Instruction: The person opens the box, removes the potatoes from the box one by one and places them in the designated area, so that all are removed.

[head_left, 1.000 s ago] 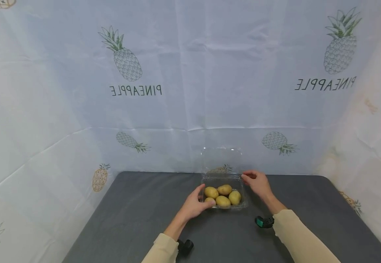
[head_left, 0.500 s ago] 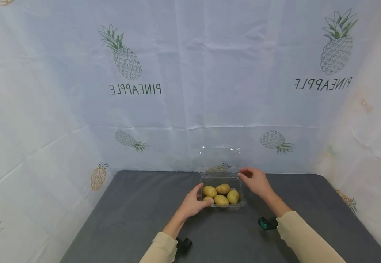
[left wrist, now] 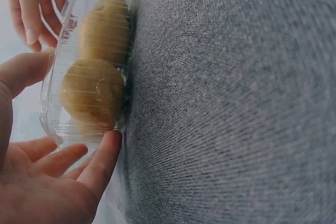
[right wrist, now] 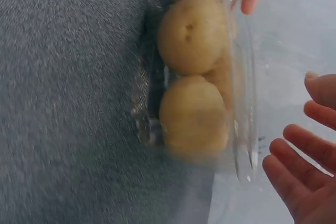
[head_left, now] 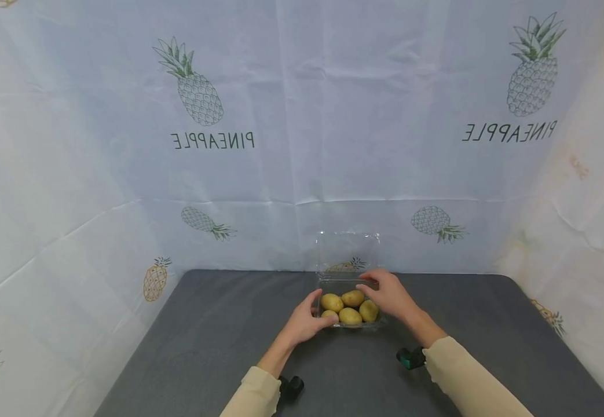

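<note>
A clear plastic clamshell container [head_left: 372,325] stands on the table with several yellow potatoes [head_left: 350,316] in its base. Its lid [head_left: 333,252] is raised at the back. My left hand [head_left: 303,322] steadies the left end: in the left wrist view, the thumb [left wrist: 31,67] lies at the rim and a fingertip [left wrist: 112,139] meets the end wall low down. Over the right part of the base hovers my right hand [head_left: 391,296], overlapping the back right corner in the head view. Its spread fingers [right wrist: 296,166] hold nothing in the right wrist view, apart from the container's rim.
The dark grey table [head_left: 229,324] spreads out around the container. Right behind it hangs a pale curtain [head_left: 291,145] with pineapple prints, and more curtain closes in both sides. Black wrist devices [head_left: 411,358] sit below each sleeve.
My right hand has moved left from the container's back right corner to over its right part. The left hand, the container and the potatoes stay as they were.
</note>
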Demonstrator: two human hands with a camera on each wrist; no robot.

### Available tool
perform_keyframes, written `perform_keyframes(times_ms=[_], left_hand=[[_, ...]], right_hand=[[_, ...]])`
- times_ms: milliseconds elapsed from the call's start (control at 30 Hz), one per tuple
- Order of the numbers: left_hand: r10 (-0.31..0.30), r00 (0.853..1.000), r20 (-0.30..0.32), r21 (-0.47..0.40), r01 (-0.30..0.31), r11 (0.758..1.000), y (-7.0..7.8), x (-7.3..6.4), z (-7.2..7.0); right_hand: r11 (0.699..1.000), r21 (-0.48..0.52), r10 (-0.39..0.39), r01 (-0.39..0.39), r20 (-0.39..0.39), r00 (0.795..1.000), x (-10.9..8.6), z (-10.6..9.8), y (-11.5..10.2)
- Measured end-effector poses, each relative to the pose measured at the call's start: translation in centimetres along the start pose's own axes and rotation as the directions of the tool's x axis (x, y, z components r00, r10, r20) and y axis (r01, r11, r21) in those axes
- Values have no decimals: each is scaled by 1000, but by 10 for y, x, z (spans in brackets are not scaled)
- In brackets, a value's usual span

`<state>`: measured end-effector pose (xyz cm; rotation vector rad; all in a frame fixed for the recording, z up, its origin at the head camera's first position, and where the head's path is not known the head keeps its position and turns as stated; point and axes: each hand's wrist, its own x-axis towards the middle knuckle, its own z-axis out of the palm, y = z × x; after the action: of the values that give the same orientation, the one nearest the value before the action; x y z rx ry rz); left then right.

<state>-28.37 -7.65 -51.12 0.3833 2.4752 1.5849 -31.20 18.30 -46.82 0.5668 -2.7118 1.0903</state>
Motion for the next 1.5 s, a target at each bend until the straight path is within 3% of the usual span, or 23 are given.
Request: perform_keyframes(times_ms=[233,633,1500], left_hand=[[11,1000,-1,2,-11,1000,-3,2,-2],[8,1000,2,5,-8,1000,0,1,0],[-2,1000,-10,11,2,1000,0,1,2]], right_hand=[[996,-86,31,-23,99,995,10,16,0],[986,-161,72,-44,175,982,15,34,-1],[972,-231,67,-38,118,991,14,43,-3]])
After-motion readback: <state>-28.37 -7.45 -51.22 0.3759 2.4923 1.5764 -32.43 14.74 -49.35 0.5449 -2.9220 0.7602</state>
